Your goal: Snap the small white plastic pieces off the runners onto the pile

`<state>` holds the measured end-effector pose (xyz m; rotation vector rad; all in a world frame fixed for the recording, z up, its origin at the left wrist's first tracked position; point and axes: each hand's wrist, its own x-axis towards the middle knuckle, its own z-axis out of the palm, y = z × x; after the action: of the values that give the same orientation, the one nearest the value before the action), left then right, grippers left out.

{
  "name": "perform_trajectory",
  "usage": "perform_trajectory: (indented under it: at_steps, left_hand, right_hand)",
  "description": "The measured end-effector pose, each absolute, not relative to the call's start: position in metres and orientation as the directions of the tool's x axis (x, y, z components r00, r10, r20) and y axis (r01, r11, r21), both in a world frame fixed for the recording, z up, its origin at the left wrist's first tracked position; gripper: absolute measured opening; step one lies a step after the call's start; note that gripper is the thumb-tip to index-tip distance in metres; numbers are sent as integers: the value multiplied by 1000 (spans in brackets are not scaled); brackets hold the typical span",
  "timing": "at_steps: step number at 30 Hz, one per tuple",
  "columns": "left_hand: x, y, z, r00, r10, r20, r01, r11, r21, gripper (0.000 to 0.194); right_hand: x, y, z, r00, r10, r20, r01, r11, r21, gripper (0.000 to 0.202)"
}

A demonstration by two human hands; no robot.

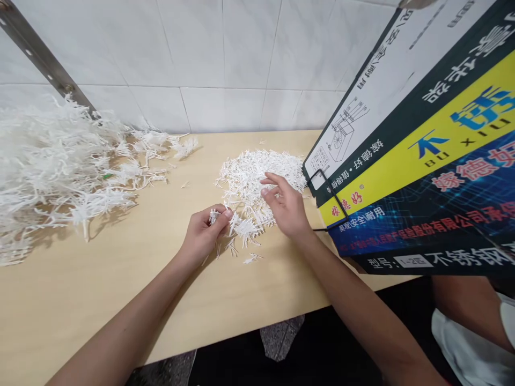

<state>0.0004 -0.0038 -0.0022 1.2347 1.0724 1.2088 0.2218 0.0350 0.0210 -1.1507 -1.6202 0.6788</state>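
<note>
My left hand (204, 231) is closed, with thumb and fingertips pinching a small white branched plastic sprig (214, 215). Just beyond its fingertips lies a loose cluster of white sprigs (246, 227); whether any of it hangs from the pinch I cannot tell. My right hand (288, 208) hovers at the near right side of a pile of small white plastic sprigs (251, 169), its fingers loosely bent and apart, nothing visible in them. A few stray pieces (252, 259) rest on the wooden table between my forearms.
A large heap of white branched plastic strands (52, 166) covers the table's left side. On the right, a printed cardboard box (402, 161) stands close to my right hand, with a black wire frame (341, 206) at its corner. A tiled wall (225, 59) backs the table (161, 300). Another person's arm (466, 303) shows at lower right.
</note>
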Motion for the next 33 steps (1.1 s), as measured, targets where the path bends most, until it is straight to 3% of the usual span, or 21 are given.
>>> perform_trajectory:
  at_steps: [4, 6, 9, 12, 15, 21, 24, 26, 29, 33]
  left_hand:
    - [6, -9, 0, 37, 995, 94, 103, -97, 990, 37]
    - [6, -12, 1, 17, 996, 93, 114, -94, 989, 38]
    - [5, -12, 1, 9, 997, 72, 95, -73, 993, 37]
    - [4, -11, 0, 76, 991, 112, 142, -122, 982, 37]
    - [6, -14, 1, 132, 976, 171, 229, -198, 953, 37]
    - [11, -22, 10, 138, 962, 236, 261, -265, 928, 37]
    - [12, -24, 12, 189, 954, 234, 218, -273, 937, 34]
    - [11, -25, 11, 236, 946, 224, 211, -274, 938, 33]
    - [11, -24, 8, 229, 952, 205, 215, -255, 943, 33]
    - [12, -21, 7, 62, 973, 222, 214, -231, 949, 34]
  right_hand:
    - [197, 13, 11, -325, 772, 547, 523, 628, -576, 45]
    - [187, 6, 6, -428, 710, 559, 557, 694, -455, 38]
    - [182, 4, 1, -488, 686, 540, 568, 719, -400, 24]
    - [184, 4, 2, -446, 713, 540, 528, 697, -484, 25]
    - [185, 1, 8, -358, 798, 485, 457, 603, -654, 32]
    - [181, 0, 10, -282, 944, 170, 122, 211, -970, 38]
    - [181, 12, 2, -268, 962, 56, -144, 18, -989, 41]
    - [185, 21, -1, -188, 979, 73, -232, 28, -972, 42]
    - [196, 32, 2, -80, 988, 133, -152, 120, -981, 33]
    - [207, 31, 11, 12, 952, 307, 205, 298, -932, 45]
